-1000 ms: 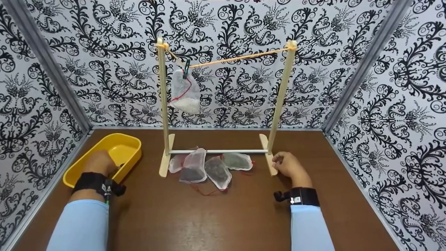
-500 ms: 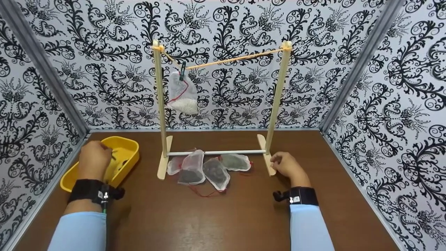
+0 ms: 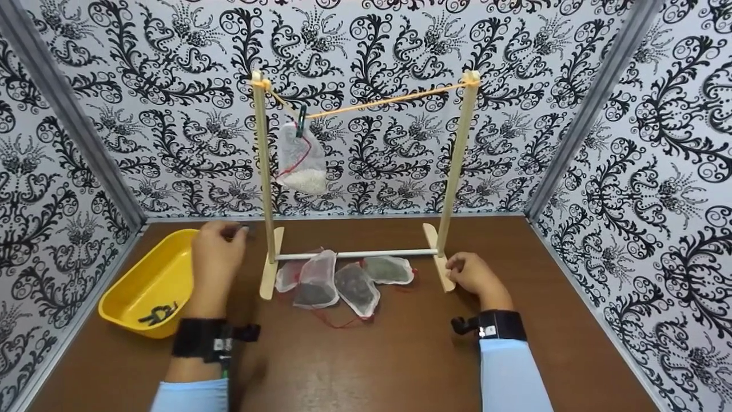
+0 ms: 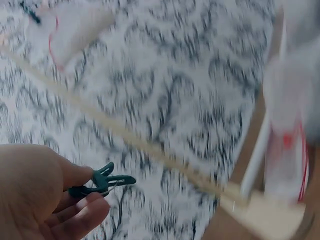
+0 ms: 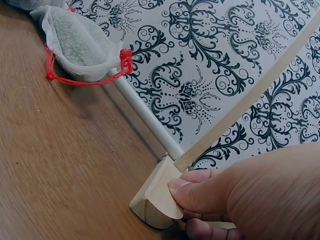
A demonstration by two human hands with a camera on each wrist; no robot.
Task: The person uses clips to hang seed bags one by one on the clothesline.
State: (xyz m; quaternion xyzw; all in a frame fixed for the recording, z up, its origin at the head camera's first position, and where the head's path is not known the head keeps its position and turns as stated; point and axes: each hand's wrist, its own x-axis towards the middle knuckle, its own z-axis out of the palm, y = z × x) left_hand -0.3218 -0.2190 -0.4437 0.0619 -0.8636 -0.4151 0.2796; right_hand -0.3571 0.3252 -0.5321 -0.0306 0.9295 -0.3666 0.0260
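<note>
- Our left hand (image 3: 218,252) pinches a green clothespin (image 4: 101,181); the yellow tray (image 3: 163,280) lies to that hand's left.
- Our right hand (image 3: 476,274) grips a wooden foot (image 5: 157,194); mesh bags (image 3: 357,286) lie left of it.

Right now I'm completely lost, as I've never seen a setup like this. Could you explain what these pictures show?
Happily. No robot here: a person works with bare hands. The wide picture comes from a camera on the head, looking forward and down; the two closer ones come from cameras strapped to each wrist.

On the brown table is a wooden stand with an orange cord. One bag hangs from it; four mesh bags lie by the white crossbar. To the left, a yellow tray holds dark clips.

The left hand pinches a green clip; the right hand pinches a wooden foot of the stand.
</note>
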